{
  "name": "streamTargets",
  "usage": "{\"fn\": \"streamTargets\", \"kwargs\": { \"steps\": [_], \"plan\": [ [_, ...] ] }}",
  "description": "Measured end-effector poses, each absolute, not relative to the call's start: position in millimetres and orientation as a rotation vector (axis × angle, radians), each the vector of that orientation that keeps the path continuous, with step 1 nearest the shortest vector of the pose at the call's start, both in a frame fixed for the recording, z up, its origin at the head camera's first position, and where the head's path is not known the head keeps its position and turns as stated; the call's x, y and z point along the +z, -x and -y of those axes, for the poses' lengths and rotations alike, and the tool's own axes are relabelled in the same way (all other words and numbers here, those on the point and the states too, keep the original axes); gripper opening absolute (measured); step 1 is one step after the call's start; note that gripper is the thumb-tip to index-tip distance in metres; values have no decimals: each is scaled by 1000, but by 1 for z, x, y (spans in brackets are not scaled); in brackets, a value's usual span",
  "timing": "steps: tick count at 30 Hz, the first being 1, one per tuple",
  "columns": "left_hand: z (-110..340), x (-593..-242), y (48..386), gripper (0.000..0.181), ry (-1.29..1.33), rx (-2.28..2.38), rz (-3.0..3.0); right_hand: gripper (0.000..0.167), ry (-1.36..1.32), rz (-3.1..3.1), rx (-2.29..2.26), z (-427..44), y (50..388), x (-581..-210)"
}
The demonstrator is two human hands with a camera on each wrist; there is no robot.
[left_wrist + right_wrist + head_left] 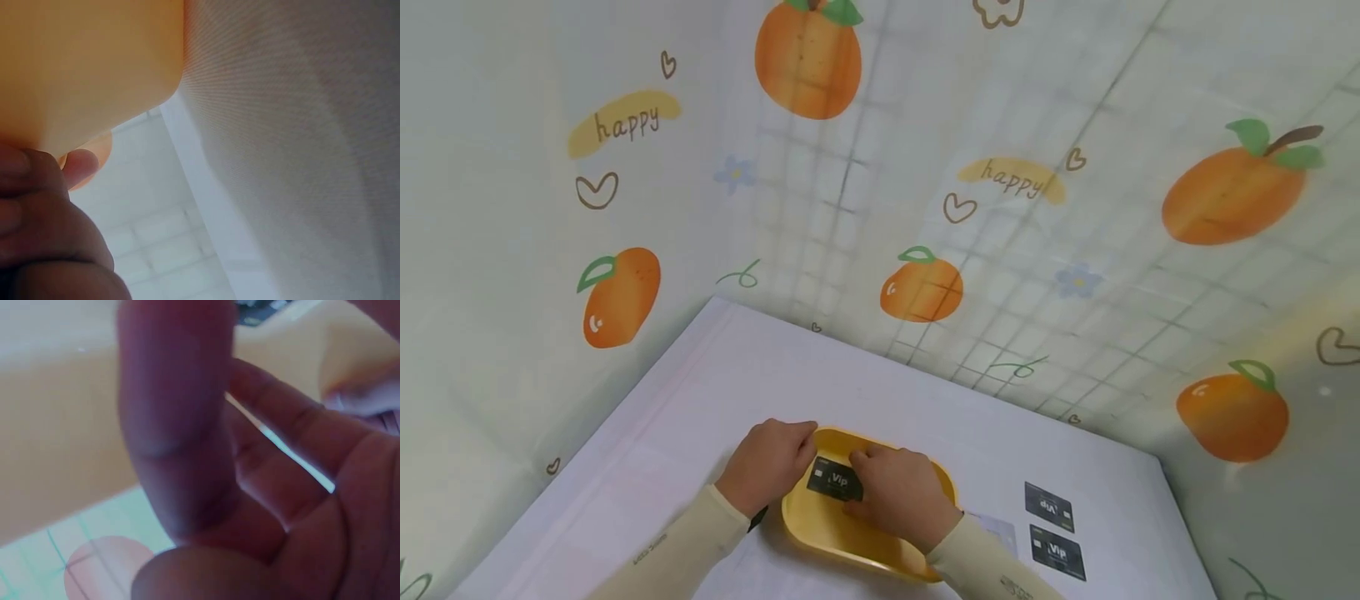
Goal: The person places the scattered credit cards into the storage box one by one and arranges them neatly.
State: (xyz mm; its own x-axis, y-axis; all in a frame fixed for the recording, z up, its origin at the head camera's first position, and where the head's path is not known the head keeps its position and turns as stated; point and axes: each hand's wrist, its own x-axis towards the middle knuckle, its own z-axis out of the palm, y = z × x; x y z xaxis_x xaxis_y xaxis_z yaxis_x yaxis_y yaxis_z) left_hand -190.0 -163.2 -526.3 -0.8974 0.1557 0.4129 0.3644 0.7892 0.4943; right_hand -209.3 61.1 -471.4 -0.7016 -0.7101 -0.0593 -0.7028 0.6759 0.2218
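Note:
A yellow tray (pixel 842 546) with rounded corners rests on the white table. The left hand (pixel 772 462) grips its left rim; in the left wrist view, curled fingers (pixel 53 237) lie against the tray's outer side (pixel 94 62). Reaching over the tray from the right, the right hand (pixel 904 492) pinches the right end of a black card (pixel 833 478) printed "Vip", index finger on the far side and thumb on the near side. The hand covers that end of the card. In the right wrist view, only a corner of the card (pixel 259 311) shows beyond the thumb.
Two more black cards, one upper (pixel 1049 507) and one lower (pixel 1057 552), lie on the table to the right of the tray. A pale flat sheet (pixel 1000 531) lies partly behind the right forearm. White walls printed with oranges (pixel 921 289) stand around the table.

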Motion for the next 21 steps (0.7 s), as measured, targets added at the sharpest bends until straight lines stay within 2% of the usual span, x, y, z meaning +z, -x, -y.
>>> {"fn": "streamTargets", "kwargs": {
  "steps": [3, 8, 12, 21],
  "plan": [
    [163, -527, 189, 31, 396, -836, 2628, 54, -1171, 2818, -254, -69, 202, -464],
    [163, -527, 188, 19, 383, -818, 2625, 57, -1104, 2787, -81, -83, 190, -455],
    [164, -528, 188, 19, 380, -788, 2624, 58, -1040, 2769, -18, -95, 182, -454],
    [162, -528, 187, 18, 381, -780, 2625, 57, -688, 2792, 98, -133, 163, -459]
  ]
}}
